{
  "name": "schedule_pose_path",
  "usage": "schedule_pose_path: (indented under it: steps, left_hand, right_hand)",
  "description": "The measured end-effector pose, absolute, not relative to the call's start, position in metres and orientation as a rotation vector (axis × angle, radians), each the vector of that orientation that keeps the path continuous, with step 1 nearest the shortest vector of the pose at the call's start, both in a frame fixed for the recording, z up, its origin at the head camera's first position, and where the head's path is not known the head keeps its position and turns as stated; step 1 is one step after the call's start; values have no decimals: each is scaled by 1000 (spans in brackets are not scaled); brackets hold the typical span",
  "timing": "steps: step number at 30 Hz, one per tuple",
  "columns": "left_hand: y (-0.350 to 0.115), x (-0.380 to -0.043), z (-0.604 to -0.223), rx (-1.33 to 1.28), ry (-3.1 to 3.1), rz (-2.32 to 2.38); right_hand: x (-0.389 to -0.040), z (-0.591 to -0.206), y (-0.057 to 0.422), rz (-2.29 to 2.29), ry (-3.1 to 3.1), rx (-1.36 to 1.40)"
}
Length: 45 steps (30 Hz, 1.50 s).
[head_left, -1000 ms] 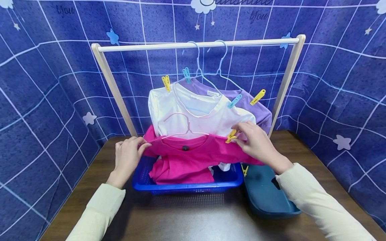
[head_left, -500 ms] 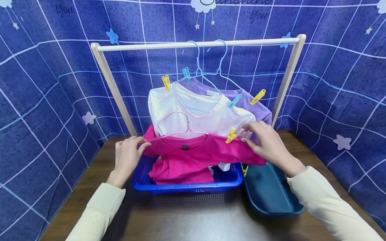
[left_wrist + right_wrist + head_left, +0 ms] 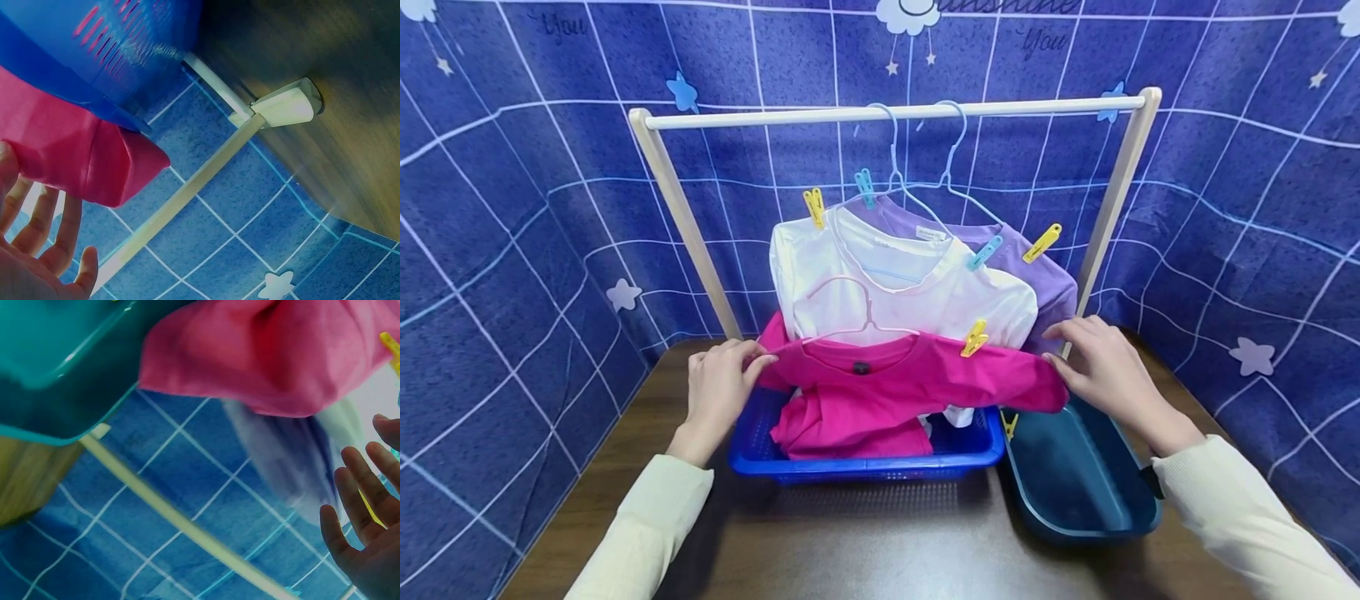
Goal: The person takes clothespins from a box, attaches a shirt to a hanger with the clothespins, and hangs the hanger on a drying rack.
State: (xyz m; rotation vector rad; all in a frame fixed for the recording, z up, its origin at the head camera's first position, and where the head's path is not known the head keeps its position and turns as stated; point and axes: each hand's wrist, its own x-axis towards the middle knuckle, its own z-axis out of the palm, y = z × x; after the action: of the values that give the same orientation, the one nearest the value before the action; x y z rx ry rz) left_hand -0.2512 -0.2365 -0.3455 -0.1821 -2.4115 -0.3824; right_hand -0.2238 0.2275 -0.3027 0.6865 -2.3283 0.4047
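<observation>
A pink T-shirt (image 3: pixel 850 417) lies over the blue basket (image 3: pixel 865 469), with a pale pink hanger (image 3: pixel 870 321) in its neckline. My left hand (image 3: pixel 722 392) pinches the shirt's left shoulder between thumb and index finger; in the left wrist view the other fingers are spread. A yellow clothespin (image 3: pixel 975 339) stands clipped on the right shoulder. My right hand (image 3: pixel 1108 375) is by the right sleeve's end, holding nothing. In the right wrist view, its fingers (image 3: pixel 359 472) are spread apart from the pink cloth. What lies beneath the shirt in the basket is mostly hidden.
Behind, a white T-shirt (image 3: pixel 902 308) and a purple one (image 3: pixel 1045 279) hang on blue hangers from the rack's bar (image 3: pixel 760 118), held with yellow and blue clothespins. A dark teal bin (image 3: pixel 1067 475) stands right of the basket on the wooden table (image 3: pixel 865 542).
My right hand has let go of the yellow clothespin and moved right, to the sleeve's end. The clothespin stays on the pink shirt. The left hand has kept its place.
</observation>
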Motion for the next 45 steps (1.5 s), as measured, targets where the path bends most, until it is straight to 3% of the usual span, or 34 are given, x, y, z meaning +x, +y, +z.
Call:
schedule_pose_path:
  steps: [22,45]
  left_hand:
    - [-235,-249,-346,-194,-2400,-377]
    - [-236,-250,-347,-179,-2415,-383]
  right_hand:
    - [-236,-366,264,191,-2509,629]
    - [-249,-389,253,108,-2768,608]
